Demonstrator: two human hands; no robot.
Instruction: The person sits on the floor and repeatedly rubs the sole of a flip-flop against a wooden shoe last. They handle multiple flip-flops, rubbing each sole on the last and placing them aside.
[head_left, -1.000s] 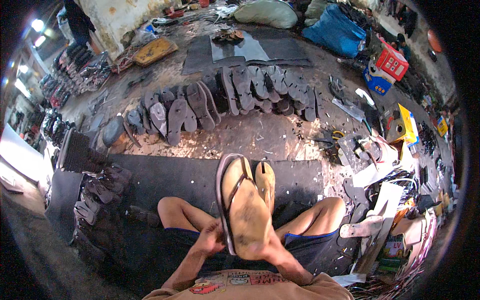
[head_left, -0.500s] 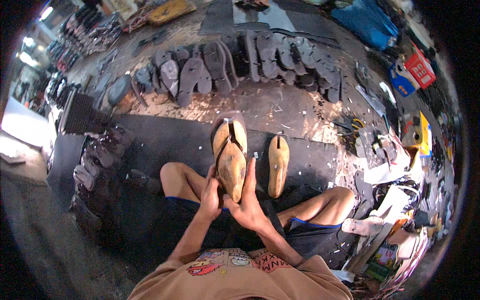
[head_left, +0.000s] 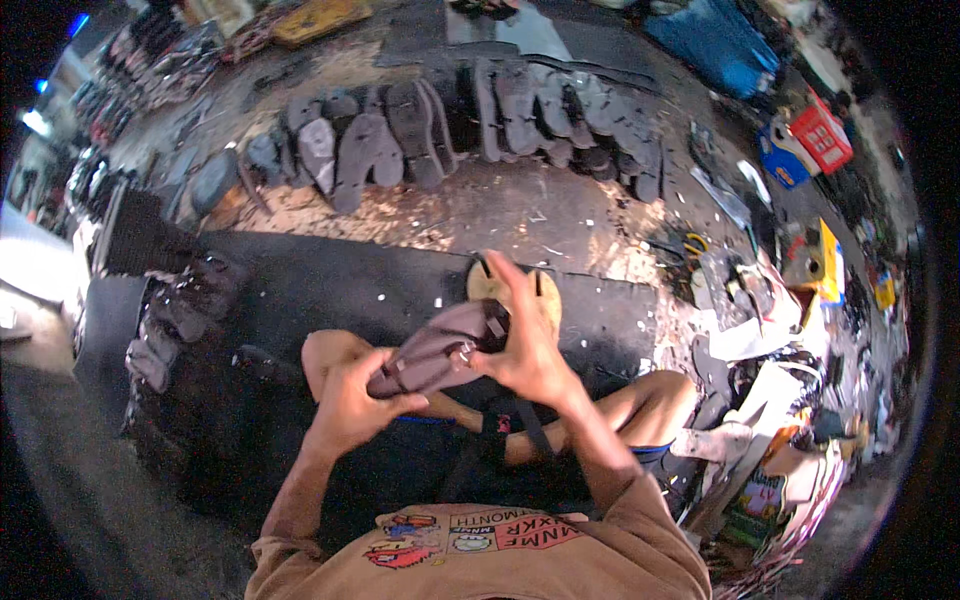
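I sit cross-legged on a black mat (head_left: 330, 290). Both hands hold a flip-flop sandal (head_left: 435, 352) turned with its dark purplish sole up, lying sideways over my lap. My left hand (head_left: 350, 405) grips its near end. My right hand (head_left: 525, 345) wraps its far end, fingers spread over the strap plug area. Behind my right hand a second tan sandal (head_left: 545, 297) lies flat on the mat, half hidden.
A row of several dark sandals and soles (head_left: 470, 125) lies across the dusty floor ahead. A stack of soles (head_left: 180, 310) sits at my left. Tools, scissors (head_left: 685, 245), paper and boxes clutter the right; a red crate (head_left: 822, 135) and blue bag (head_left: 715, 40) stand far right.
The sandal was held upright with its tan top facing me; now it is flipped sole-up and turned sideways. My head has tilted down, and the second sandal lies behind my right hand.
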